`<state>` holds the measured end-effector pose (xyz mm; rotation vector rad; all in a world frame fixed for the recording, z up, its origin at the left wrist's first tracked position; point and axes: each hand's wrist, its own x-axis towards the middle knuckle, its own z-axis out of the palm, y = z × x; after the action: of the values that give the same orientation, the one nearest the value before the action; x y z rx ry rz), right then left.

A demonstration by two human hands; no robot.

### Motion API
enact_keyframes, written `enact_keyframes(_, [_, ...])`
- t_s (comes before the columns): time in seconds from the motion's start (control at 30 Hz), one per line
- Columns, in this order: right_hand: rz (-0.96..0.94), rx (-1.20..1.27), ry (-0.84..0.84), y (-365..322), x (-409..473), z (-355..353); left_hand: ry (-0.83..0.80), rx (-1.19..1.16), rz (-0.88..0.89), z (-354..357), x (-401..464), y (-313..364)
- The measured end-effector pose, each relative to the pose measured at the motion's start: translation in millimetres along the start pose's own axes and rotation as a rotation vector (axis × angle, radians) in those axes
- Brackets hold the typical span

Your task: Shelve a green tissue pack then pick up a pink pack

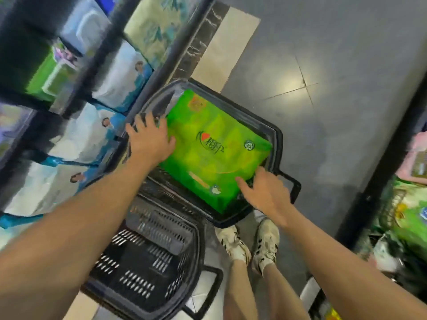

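Two hands: both on one green pack (pixel 215 148), lying flat atop far black basket (pixel 276 137).
Left hand (pixel 147 139): at pack's 9 o'clock edge, fingers spread and nearly straight, pressing, not gripping.
Right hand (pixel 265 192): at 5 o'clock corner, fingers loosely extended, touching wrapper.
Handling: probably light, soft, bulky; slick film; best held at opposite edges.
Near basket (pixel 147 250): at 6 o'clock of pack, nothing visible inside.
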<state>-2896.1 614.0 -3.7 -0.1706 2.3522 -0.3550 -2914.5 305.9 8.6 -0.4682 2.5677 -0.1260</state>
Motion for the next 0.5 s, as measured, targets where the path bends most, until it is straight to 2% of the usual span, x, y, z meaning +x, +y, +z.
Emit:
enact_keyframes(0.13, [0.165,0.270,-0.058,4.3,43.3,51.9,-0.007,0.011,-0.009,38.8,61.7,-14.4])
enact_keyframes(0.23, [0.330,0.607,-0.098,-4.0,60.7,72.7,-0.065,-0.021,-0.008,51.7,92.5,-24.1])
enact_keyframes(0.3, [0.390,0.769,-0.084,-6.3,66.6,79.1,-0.147,-0.138,-0.005,57.5,102.8,-27.0])
enact_keyframes(0.37, [0.376,0.818,-0.051,-6.7,68.6,80.8,-0.228,-0.340,-0.032,61.2,106.0,-25.9])
enact_keyframes(0.5, [0.332,0.859,-0.025,-2.3,58.8,75.7,-0.248,-0.606,-0.091,59.0,96.8,-19.9])
